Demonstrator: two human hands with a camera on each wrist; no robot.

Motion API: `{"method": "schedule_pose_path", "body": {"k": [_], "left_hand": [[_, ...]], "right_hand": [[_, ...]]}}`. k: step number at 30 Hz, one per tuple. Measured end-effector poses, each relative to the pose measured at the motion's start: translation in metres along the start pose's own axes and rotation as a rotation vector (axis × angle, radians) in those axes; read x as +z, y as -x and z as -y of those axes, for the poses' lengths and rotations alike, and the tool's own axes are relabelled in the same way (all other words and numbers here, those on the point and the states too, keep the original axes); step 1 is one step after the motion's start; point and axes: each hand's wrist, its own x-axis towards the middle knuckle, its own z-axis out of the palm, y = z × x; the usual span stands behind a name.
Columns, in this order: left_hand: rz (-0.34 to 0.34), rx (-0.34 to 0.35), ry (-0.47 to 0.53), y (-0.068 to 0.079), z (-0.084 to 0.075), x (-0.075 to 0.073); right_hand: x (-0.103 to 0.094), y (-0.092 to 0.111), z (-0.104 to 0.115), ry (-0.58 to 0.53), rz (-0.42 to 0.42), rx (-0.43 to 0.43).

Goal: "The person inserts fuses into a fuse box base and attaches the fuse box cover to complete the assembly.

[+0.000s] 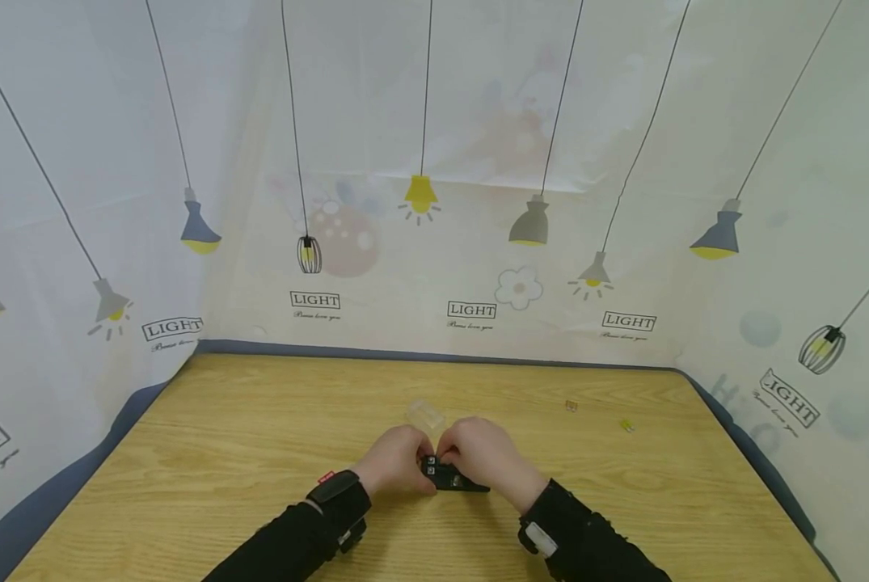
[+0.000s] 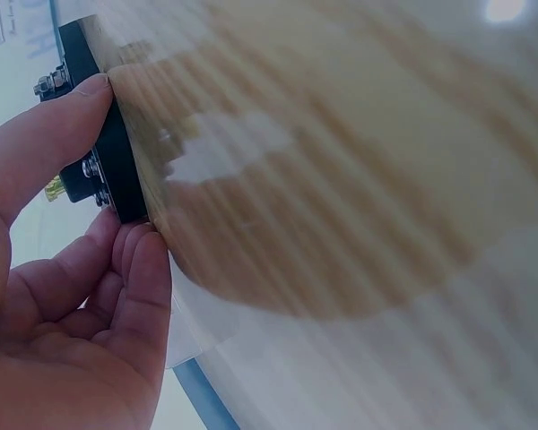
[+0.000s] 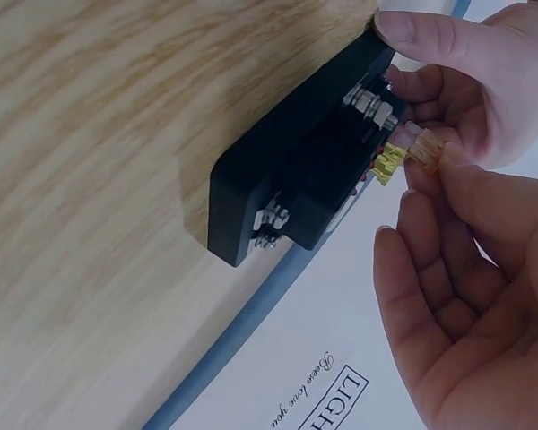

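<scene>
A black fuse block (image 1: 454, 479) with metal terminal bolts is held just over the table. My left hand (image 1: 396, 462) grips one end of it, thumb on one side and fingers at the other. In the right wrist view a yellow blade fuse (image 3: 389, 164) stands in the top of the block. Beside it, my right hand (image 1: 487, 454) pinches a clear orange blade fuse (image 3: 425, 150) between thumb and finger, close against the block's top. The fuse's lower end is partly hidden.
A clear plastic box (image 1: 425, 415) stands on the wooden table (image 1: 245, 428) just beyond my hands. Farther right lie a small orange-brown piece (image 1: 571, 406) and a small yellow-green piece (image 1: 627, 425). A lamp-printed cloth (image 1: 383, 323) walls the back and sides.
</scene>
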Motion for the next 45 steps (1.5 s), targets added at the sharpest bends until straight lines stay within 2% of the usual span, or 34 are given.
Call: {"method": "schedule_pose_path", "body": {"k": [22, 36, 45], "left_hand": [[-0.012, 0.013, -0.014, 0.0012, -0.0008, -0.0002], [-0.012, 0.008, -0.014, 0.0007, -0.0019, -0.0007], [-0.016, 0.015, -0.009, 0.001, -0.0026, -0.0013]], "right_hand": [[0.0043, -0.0006, 0.002, 0.039, 0.004, -0.012], [0.0087, 0.0021, -0.0011, 0.063, -0.062, -0.073], [0.0095, 0.0001, -0.002, 0.058, -0.06, -0.051]]}}
